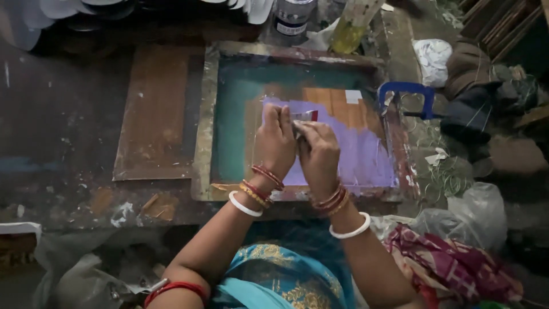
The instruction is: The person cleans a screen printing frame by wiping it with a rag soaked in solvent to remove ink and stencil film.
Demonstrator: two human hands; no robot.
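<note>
Two hands, left (275,143) and right (318,153), pinch a small silvery strip (305,117) with a red end, over a lilac-smeared screen (366,154).

Dim, paint-stained worktable (68,126) (cluttered edges)

Blue clamp (407,97) at the right edge of the workbench (68,114). Brown board (154,114) lying flat at left. Can (291,17) and yellowish bottle (350,26) at the far edge. White crumpled cloth (433,57) beyond the clamp. Clear plastic bag (474,214) and patterned red cloth (452,266) at lower right.
</note>
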